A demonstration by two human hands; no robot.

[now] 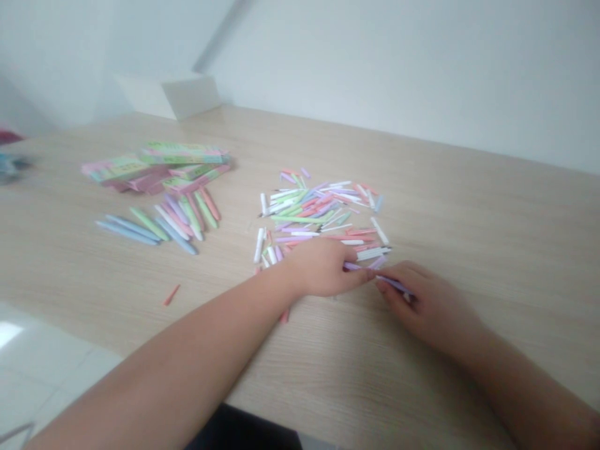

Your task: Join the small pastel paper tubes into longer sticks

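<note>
Purple pen [396,285]: gripped from both sides, at the near edge of the scattered loose pen parts [295,219]; whether one piece or two, cannot tell.
Left hand [328,265]: closed on the left portion, thumb extended.
Right hand [431,306]: pinched around the right portion, fingertips just beside the left thumb.
Grouped pens [174,220]: lying to the left, before patterned boxes [185,153].
Table [469,206]: pale, wood-grained.

I'm seeing bare tabletop [525,250] lying passable right of the right hand [429,306]; leftward, the left forearm [201,356], loose pen pieces [300,219] and heaped boxes [182,154] are obstructing
</note>
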